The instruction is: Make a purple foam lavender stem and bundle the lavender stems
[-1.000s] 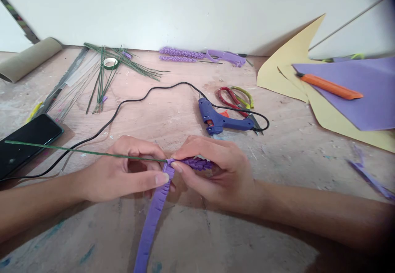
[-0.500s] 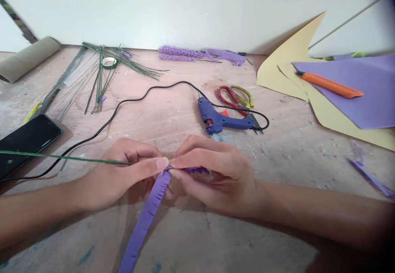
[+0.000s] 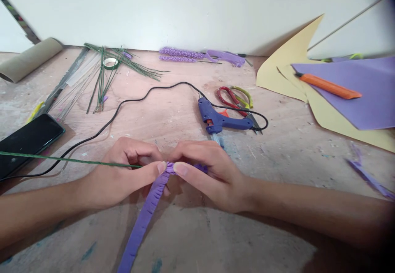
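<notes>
A green floral wire (image 3: 70, 158) runs in from the left edge to my left hand (image 3: 126, 176), which is closed and pinches it between thumb and fingers. Around the wire's end a purple foam strip (image 3: 145, 219) with a fringed edge is wrapped; its loose tail slants down toward the bottom edge. My right hand (image 3: 212, 174) is closed too, thumb and fingers pinching the wrapped purple part just beside the left thumb. Some wound fringe pokes out behind the right thumb. Both thumb tips nearly meet at the wrap, and the fingertips behind it are hidden.
A blue glue gun (image 3: 222, 119) with a black cord (image 3: 135, 99) lies beyond my hands, next to red-handled scissors (image 3: 230, 96). Left are a phone (image 3: 33, 139), green wires (image 3: 101, 79) and a tape roll (image 3: 111, 63). An orange cutter (image 3: 330, 86) rests on purple foam (image 3: 370, 100).
My right thumb has moved up onto the front of the wrap, and the right fingers have shifted behind it. My left hand and the strip's tail stay nearly in place.
</notes>
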{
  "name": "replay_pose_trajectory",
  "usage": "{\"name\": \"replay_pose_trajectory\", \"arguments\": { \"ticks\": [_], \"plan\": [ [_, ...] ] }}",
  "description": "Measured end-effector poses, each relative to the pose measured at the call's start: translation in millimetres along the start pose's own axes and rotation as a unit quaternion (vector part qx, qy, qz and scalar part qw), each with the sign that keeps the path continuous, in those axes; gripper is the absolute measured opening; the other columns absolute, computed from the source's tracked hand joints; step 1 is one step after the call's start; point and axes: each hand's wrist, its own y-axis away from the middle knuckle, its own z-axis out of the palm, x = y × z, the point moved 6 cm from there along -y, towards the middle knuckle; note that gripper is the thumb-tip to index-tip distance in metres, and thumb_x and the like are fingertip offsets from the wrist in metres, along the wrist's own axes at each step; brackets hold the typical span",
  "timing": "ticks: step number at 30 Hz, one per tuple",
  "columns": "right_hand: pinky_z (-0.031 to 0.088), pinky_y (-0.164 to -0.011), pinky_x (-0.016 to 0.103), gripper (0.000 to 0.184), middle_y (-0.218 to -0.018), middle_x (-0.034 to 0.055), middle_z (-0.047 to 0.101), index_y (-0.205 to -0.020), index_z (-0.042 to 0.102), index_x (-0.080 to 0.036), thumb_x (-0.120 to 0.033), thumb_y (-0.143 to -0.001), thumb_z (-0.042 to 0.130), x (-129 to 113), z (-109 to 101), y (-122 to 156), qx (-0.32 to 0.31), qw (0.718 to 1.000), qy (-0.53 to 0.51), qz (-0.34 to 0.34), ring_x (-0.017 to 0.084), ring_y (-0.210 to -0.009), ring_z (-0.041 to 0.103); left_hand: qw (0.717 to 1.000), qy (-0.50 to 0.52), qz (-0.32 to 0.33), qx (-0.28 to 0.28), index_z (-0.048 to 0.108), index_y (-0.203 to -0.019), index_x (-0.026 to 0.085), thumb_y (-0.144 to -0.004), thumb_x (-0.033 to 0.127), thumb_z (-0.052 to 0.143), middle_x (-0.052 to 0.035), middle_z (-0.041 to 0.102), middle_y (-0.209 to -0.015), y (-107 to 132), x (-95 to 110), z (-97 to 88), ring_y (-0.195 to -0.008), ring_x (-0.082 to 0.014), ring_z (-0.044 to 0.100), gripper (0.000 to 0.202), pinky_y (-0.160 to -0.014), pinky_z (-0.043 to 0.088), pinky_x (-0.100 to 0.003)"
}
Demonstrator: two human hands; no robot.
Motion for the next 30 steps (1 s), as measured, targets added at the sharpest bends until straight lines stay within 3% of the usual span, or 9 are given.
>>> {"name": "replay_pose_trajectory", "arguments": {
  "ticks": [3,7,14,21,27,30],
  "plan": [
    [0.039,-0.051,0.025,0.031,-0.059,-0.0031,0.056,-0.069,0.058,-0.019,-0.021,-0.099,0.052,2.9,0.9,-2.4,-0.005,0.999,-0.013,0.050,0.009,-0.052,0.046,0.999,0.024,-0.020,0.010,0.070,-0.068,0.013,-0.083,0.034,0.075,-0.0047,0.073,-0.063,0.0,-1.1,-0.2,-0.052,-0.0122,0.062,0.026,-0.051,0.048,-0.020],
    [0.036,-0.048,0.025,0.014,-0.060,-0.0040,0.056,-0.077,0.064,-0.018,-0.019,-0.091,0.062,2.5,-0.4,-1.6,0.033,0.997,-0.003,0.073,0.008,-0.050,0.042,0.994,0.093,-0.047,0.014,0.068,-0.064,0.012,-0.083,0.034,0.071,-0.0059,0.072,-0.062,-0.5,-3.9,0.9,-0.055,-0.0131,0.063,0.029,-0.054,0.049,-0.021],
    [0.035,-0.047,0.024,0.013,-0.061,-0.0051,0.055,-0.077,0.062,-0.019,-0.015,-0.088,0.066,-0.3,-1.4,0.4,0.062,0.997,0.025,0.034,0.007,-0.051,0.042,0.992,0.106,-0.075,-0.003,0.066,-0.061,0.012,-0.083,0.036,0.069,-0.0052,0.067,-0.057,0.0,-9.5,2.6,-0.050,-0.0132,0.059,0.032,-0.051,0.045,-0.023],
    [0.037,-0.049,0.022,0.012,-0.065,-0.0055,0.061,-0.078,0.064,-0.019,-0.011,-0.086,0.069,-3.2,-5.1,1.3,0.089,0.995,0.033,-0.009,0.006,-0.053,0.047,0.992,0.102,-0.064,-0.021,0.066,-0.059,0.014,-0.085,0.035,0.067,-0.0036,0.065,-0.055,-1.7,-8.6,4.5,-0.047,-0.0118,0.055,0.034,-0.049,0.044,-0.023],
    [0.037,-0.047,0.022,0.014,-0.064,-0.0059,0.061,-0.077,0.064,-0.020,-0.010,-0.086,0.069,-2.3,-5.0,1.2,0.094,0.995,0.025,-0.017,0.006,-0.052,0.046,0.996,0.052,-0.066,-0.003,0.063,-0.059,0.015,-0.086,0.040,0.066,0.0004,0.055,-0.049,-1.2,-10.0,0.9,-0.041,-0.0082,0.044,0.037,-0.040,0.031,-0.019],
    [0.038,-0.049,0.022,0.015,-0.066,-0.0057,0.062,-0.079,0.064,-0.021,-0.009,-0.086,0.069,-3.6,-5.5,1.2,0.097,0.995,0.021,-0.031,0.007,-0.053,0.048,0.997,0.037,-0.062,-0.004,0.063,-0.058,0.015,-0.086,0.038,0.066,0.0004,0.056,-0.048,-1.8,-8.3,0.3,-0.040,-0.0080,0.045,0.036,-0.039,0.033,-0.018]
  ]
}}
